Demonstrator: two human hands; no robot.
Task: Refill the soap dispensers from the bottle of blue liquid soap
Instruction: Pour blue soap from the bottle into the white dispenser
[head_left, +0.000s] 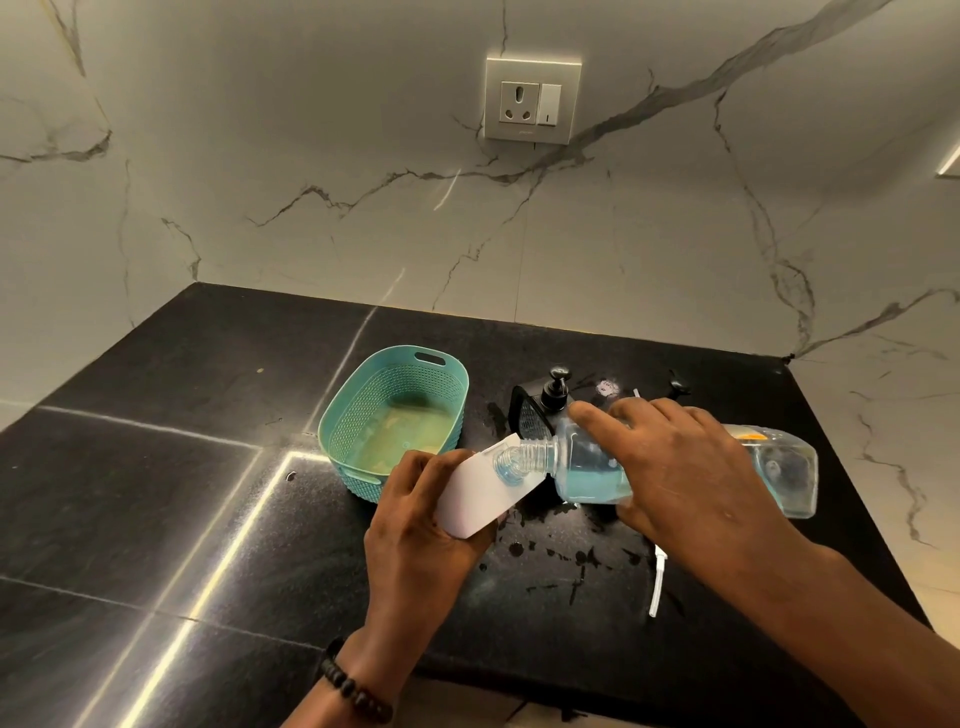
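Right hand (685, 467) grips the clear bottle of blue soap (587, 467), tipped over sideways with its neck at the mouth of a white dispenser (485, 491) that the left hand (421, 525) grasps, tilted, above the black worktop (208, 467). Just behind sits a black pump dispenser (550, 400), with a teal basket (395, 415) to the left.

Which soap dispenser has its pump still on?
The black dispenser behind the hands, standing on the counter. The white dispenser, held tilted in the left hand, is open.

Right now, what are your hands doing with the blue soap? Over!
Left hand grips white dispenser, tilted. Right hand holds soap bottle on its side, neck at dispenser's opening. Black pump dispenser stands behind. Nothing blocking.
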